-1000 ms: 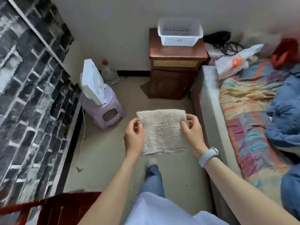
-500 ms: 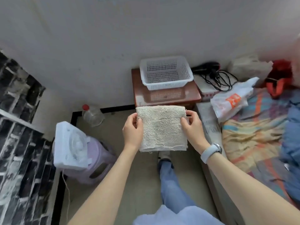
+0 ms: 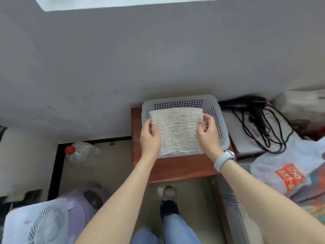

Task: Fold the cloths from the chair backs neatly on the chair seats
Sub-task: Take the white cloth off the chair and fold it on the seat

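Landmark: we place each thing by the white basket (image 3: 222, 132), which sits on the brown counter (image 3: 177, 169).
Fan: nearest us and far to the left of the basket we see a white fan (image 3: 37, 224), low on the floor.
Shoe: a shoe (image 3: 168, 194) stands on the floor, nearer us than the basket and just past the counter's near edge.
Left hand: our left hand (image 3: 149, 138) is at the basket's left side, and its fingers (image 3: 153, 126) are curled and pinch the left edge of the cloth.
Right hand: our right hand (image 3: 208, 135) is over the basket's right part, and its fingers (image 3: 207, 118) are curled and pinch the right edge of the cloth.
Cloth: the folded cream cloth (image 3: 177, 132) is held flat between both hands, over the basket; we cannot tell if it touches it.
Bottle: a clear bottle (image 3: 82, 153) with a red cap lies on the floor, left of the basket.
Bag: a white bag (image 3: 288, 166) lies right of the basket.
Hair dryer: a black hair dryer (image 3: 253, 104) lies just right of the basket's far corner.
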